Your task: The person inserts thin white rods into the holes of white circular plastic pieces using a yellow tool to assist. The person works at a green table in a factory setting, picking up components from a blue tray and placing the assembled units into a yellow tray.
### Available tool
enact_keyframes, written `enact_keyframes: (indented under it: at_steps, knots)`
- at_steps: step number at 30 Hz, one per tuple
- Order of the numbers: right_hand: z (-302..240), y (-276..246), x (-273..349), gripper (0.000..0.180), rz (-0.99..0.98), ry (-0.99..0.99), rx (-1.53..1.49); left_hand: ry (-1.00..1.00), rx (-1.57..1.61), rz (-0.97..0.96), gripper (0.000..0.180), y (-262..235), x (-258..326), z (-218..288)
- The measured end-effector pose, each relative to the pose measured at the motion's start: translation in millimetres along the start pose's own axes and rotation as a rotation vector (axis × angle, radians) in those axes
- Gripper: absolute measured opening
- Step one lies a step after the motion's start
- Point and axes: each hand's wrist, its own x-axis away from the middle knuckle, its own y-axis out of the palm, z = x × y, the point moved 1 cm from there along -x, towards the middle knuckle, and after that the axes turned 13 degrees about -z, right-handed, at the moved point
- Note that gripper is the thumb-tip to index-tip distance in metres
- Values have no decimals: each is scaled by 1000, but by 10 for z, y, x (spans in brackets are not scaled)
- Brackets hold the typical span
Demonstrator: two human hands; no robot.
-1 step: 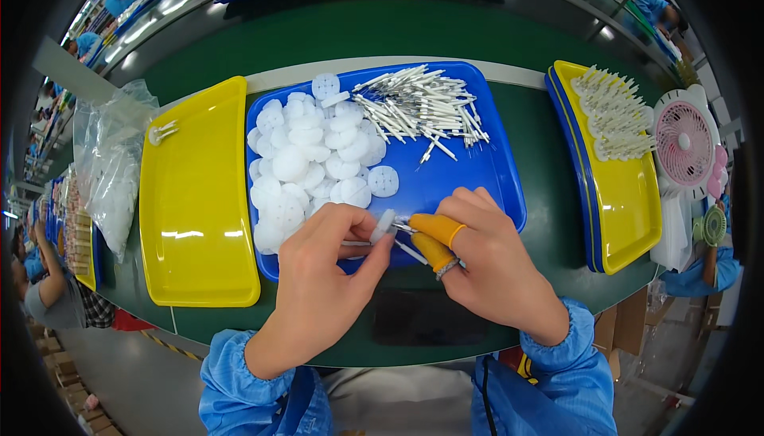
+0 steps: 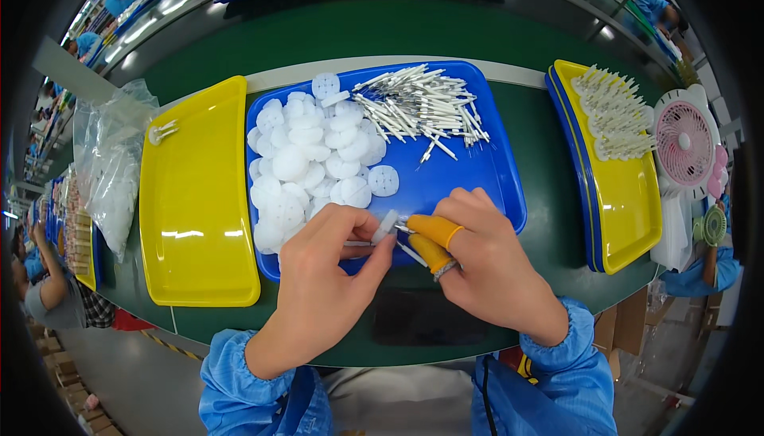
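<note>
My left hand (image 2: 326, 265) pinches a white plastic disc (image 2: 385, 227) by its rim, turned nearly edge-on. On its right, my right hand (image 2: 497, 257) has yellow finger cots (image 2: 434, 233) on thumb and forefinger and a ring-like grey band below one. These fingers close on thin white sticks (image 2: 412, 254) with metallic ends, which meet the disc; their exact number is hidden. Both hands are over the near edge of a blue tray (image 2: 469, 173). In it lie a heap of white discs (image 2: 306, 153) on the left and a pile of white sticks (image 2: 422, 106) at the back right.
A yellow tray (image 2: 199, 213) with a few white pieces (image 2: 163, 131) stands left, beside a clear plastic bag (image 2: 115, 173). At right, stacked trays (image 2: 629, 233) carry assembled white pieces (image 2: 613, 114), next to a pink fan (image 2: 684, 140). A dark flat object (image 2: 430, 318) lies nearest me.
The held disc has tipped very slightly, and my right fingertips have shifted a touch against it. All else is the same.
</note>
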Motion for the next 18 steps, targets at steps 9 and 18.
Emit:
enact_keyframes:
  at_steps: [9, 18]
  knots:
    - [-71, 161, 23, 35, 141, -44, -134, 126, -119, 36, 20, 19, 8, 4]
    - [-147, 287, -18, 20, 205, 59, -206, 76, -174, -3, 25, 84, 93, -15]
